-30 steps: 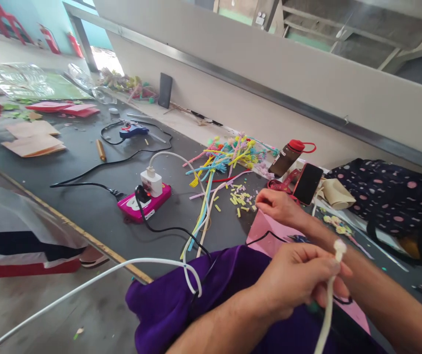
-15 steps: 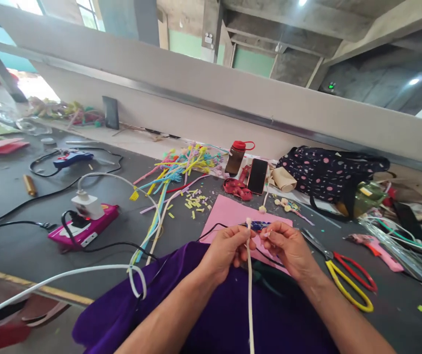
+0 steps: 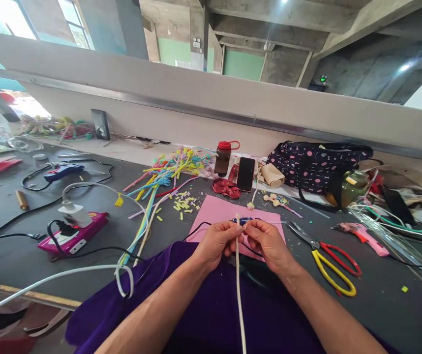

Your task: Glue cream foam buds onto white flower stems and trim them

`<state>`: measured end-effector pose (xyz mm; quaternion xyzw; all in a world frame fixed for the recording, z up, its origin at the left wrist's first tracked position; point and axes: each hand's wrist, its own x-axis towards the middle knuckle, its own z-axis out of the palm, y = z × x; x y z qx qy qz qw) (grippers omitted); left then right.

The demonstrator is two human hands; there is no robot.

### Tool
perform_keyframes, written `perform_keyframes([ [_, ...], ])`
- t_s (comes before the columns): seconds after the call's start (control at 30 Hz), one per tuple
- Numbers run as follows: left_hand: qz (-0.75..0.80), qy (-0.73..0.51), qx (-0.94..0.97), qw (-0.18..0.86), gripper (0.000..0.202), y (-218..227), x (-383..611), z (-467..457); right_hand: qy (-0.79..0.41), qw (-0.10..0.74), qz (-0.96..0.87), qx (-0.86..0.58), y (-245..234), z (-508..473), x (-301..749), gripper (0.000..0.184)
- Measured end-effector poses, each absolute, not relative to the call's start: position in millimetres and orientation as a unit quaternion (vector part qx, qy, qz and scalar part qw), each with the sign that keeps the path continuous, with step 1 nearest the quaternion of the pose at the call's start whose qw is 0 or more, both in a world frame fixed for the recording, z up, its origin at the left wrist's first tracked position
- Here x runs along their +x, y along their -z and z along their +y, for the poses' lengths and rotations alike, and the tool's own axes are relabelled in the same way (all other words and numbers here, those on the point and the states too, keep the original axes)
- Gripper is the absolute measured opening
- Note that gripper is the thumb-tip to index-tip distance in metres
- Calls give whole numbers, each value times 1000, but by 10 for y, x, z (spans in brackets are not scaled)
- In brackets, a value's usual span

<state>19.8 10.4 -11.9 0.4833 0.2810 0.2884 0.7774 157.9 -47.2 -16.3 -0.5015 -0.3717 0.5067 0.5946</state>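
My left hand (image 3: 216, 242) is closed in a pinch around a cream-white cord (image 3: 239, 300) near its top. The cord's knobby pale tip (image 3: 238, 218) sticks up above the fingers, and its long end hangs down over my lap. My right hand (image 3: 266, 241) is closed, its fingertips meeting the left ones beside the cord; what they pinch is hidden. Just behind the fingers lies a blue patterned tool (image 3: 247, 221), partly covered, on a pink sheet (image 3: 211, 211). Black cable shows on both sides of my hands.
To the right lie scissors (image 3: 319, 246) with red and yellow handles and a pink glue gun (image 3: 366, 238). Colourful cords (image 3: 170, 172), small cut pieces (image 3: 185, 202), a bottle (image 3: 223, 160), a phone (image 3: 245, 173) and a bag (image 3: 307, 164) are behind. A magenta power strip (image 3: 74, 238) stands left.
My right hand has moved in from slightly apart, and its fingertips now meet the left hand at the cord. The whole view has shifted, with things sitting further left.
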Motion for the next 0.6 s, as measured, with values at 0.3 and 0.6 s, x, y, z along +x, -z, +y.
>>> perform_keyframes([
  [0.3, 276, -299, 485, 774, 26, 212, 166, 103, -473, 535, -446, -539, 211, -464, 1620, 19],
  [0.6, 316, -303, 531, 725, 29, 240, 157, 66, -165, 409, -671, -596, 40, -553, 1595, 8],
])
